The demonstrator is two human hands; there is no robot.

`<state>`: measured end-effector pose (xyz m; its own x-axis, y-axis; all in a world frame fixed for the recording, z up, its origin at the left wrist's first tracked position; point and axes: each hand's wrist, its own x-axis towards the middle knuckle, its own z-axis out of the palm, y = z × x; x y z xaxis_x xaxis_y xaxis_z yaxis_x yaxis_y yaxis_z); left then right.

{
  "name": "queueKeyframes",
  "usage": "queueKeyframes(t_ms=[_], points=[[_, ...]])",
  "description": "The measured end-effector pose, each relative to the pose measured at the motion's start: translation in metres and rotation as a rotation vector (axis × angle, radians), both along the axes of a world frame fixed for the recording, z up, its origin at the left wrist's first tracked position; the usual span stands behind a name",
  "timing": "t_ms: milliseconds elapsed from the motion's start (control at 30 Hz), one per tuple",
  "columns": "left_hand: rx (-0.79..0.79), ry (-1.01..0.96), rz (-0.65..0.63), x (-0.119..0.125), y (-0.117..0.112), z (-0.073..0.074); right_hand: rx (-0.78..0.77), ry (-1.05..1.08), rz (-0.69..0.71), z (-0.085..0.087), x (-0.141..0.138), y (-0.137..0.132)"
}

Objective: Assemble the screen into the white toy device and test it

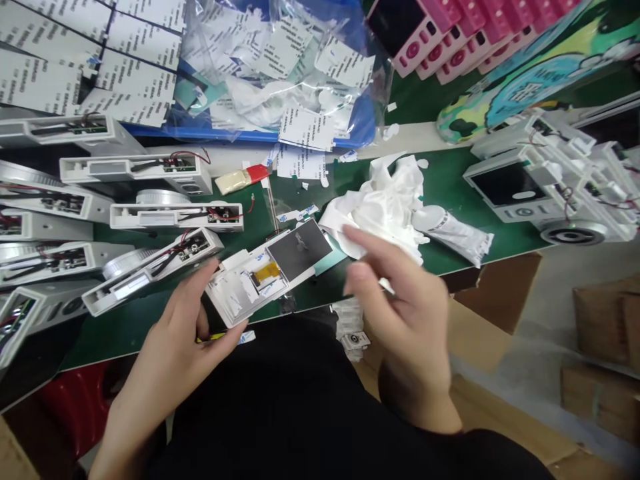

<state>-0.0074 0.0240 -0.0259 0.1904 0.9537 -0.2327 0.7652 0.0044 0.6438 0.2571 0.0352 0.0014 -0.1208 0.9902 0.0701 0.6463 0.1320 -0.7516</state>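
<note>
Item one: my left grip (183,340), curled partly closed, had hold of a white handheld device casing (240,290) by its near edge, the shell lying directly against my thumb and fingers, above the green counter (440,180). On that casing sat a dark rectangular screen panel (299,249) and an amber ribbon cable (267,271), with white tape strips around it. Item two: my right grip (400,313), blurred by motion, hung open with fingers spread, just beside the casing and apart from it, with nothing I could make out in its hold. Nearest it lay a crumpled white plastic wrap (380,207) and a white foam sleeve (450,233). Also listed: open white casings with red and black wires (175,217) to the left, a white unit with a dark screen (515,187) to the right, a blue tray (250,135) holding a clear bag of printed labels (280,67), and pink casings (440,40) beyond.
</note>
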Motion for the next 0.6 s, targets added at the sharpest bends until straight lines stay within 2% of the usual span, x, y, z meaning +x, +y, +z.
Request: queueKeyframes(t_ms=[67,100,133,200,300,367,433,500,600], points=[[-0.014,-0.018,0.019,-0.006,-0.002,-0.002,0.096,-0.035,-0.118,0.000,0.013,-0.002],[-0.013,-0.033,0.027,-0.009,-0.003,-0.001,0.137,-0.046,-0.102,0.001,0.016,-0.003],[-0.006,-0.050,0.035,-0.012,-0.005,0.001,0.167,-0.050,-0.030,0.001,0.016,-0.005],[0.015,-0.099,0.061,-0.017,-0.010,0.008,0.200,-0.039,0.224,0.002,0.007,-0.008],[0.018,-0.224,0.148,-0.019,-0.021,0.028,0.182,0.009,0.595,0.000,-0.020,-0.015],[0.043,-0.334,0.210,-0.014,-0.028,0.041,0.143,0.042,0.736,-0.004,-0.037,-0.018],[0.091,-0.440,0.216,-0.008,-0.032,0.048,0.114,0.068,0.777,-0.008,-0.047,-0.018],[0.126,-0.512,0.170,-0.005,-0.031,0.047,0.100,0.107,0.754,-0.007,-0.043,-0.017],[0.239,-0.457,0.126,-0.005,-0.024,0.033,0.065,0.171,0.657,0.014,-0.004,-0.020]])
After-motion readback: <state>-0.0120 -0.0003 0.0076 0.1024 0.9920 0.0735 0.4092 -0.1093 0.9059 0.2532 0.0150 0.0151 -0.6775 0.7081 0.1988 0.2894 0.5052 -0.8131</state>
